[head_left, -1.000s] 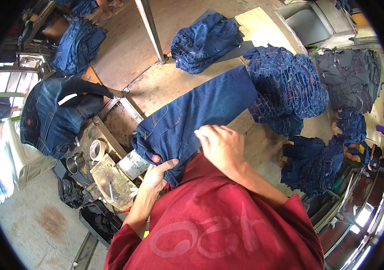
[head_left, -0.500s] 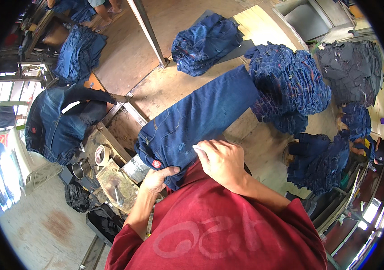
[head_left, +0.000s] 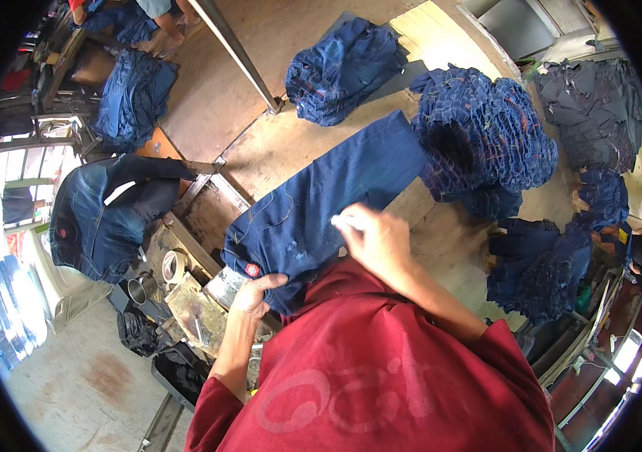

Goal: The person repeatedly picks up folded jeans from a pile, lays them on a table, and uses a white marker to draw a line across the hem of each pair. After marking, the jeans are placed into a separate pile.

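Note:
A folded pair of dark blue jeans [head_left: 328, 192] lies slantwise before me, its far end reaching toward a big denim pile. My left hand [head_left: 253, 295] is closed on the near waist end, thumb on top, beside a small red tag [head_left: 252, 269]. Pale, worn-looking marks show on the cloth between my hands. My right hand [head_left: 379, 237] hovers over or rests on the near side of the jeans, slightly blurred. Pinched in its fingers is a small white piece [head_left: 337, 221] that looks like chalk.
Denim piles [head_left: 486, 135] stand right and behind; dark grey cloth [head_left: 592, 113] lies far right. At left, more jeans [head_left: 106, 215] drape near a tape roll [head_left: 174, 267], metal cup [head_left: 140, 288] and grimy board [head_left: 199, 313]. A metal post [head_left: 238, 56] rises behind. Another person's legs [head_left: 164, 22] show far left.
My right hand has lifted and moved slightly away from me over the jeans, and the white piece shows more plainly. My left hand keeps its hold. The view has shifted slightly.

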Tool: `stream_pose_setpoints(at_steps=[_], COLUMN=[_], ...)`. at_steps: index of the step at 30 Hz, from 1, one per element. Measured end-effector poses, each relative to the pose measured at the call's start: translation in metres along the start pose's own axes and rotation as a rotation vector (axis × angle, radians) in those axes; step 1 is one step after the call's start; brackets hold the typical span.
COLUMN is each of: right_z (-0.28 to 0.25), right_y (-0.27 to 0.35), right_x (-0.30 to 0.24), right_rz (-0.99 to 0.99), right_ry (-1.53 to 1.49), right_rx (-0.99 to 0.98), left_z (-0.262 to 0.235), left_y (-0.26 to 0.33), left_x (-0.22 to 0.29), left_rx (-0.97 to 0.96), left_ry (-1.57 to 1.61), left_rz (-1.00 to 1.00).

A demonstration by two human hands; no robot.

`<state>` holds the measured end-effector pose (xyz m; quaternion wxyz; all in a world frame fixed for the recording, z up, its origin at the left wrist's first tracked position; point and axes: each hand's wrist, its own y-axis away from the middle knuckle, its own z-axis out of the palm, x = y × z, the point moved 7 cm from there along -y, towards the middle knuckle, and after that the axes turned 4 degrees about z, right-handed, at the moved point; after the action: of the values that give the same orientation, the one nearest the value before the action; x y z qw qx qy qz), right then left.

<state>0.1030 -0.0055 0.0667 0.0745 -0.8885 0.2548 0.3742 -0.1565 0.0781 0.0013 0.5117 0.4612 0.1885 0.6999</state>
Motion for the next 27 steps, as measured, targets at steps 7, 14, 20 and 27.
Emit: stream_pose_setpoints(at_steps=[7, 14, 20, 27], right_z=[-0.008, 0.004, 0.002, 0.001], right_y=[-0.087, -0.091, -0.094, -0.096], right_x=[0.192, 0.223, 0.218, 0.217], right_rz=[0.402, 0.656, 0.656, 0.692], right_ry=[-0.601, -0.898, -0.896, -0.901], right_rx=[0.000, -0.180, -0.212, -0.306], left_z=[0.068, 0.092, 0.015, 0.087], left_y=[-0.087, -0.112, -0.148, -0.139], left_x=[-0.035, -0.052, 0.055, 0.053], left_rx=[0.088, 0.286, 0.836, 0.315], left_ry=[-0.196, 0.041, -0.025, -0.700], left_rz=[-0.057, 0.080, 0.324, 0.184])
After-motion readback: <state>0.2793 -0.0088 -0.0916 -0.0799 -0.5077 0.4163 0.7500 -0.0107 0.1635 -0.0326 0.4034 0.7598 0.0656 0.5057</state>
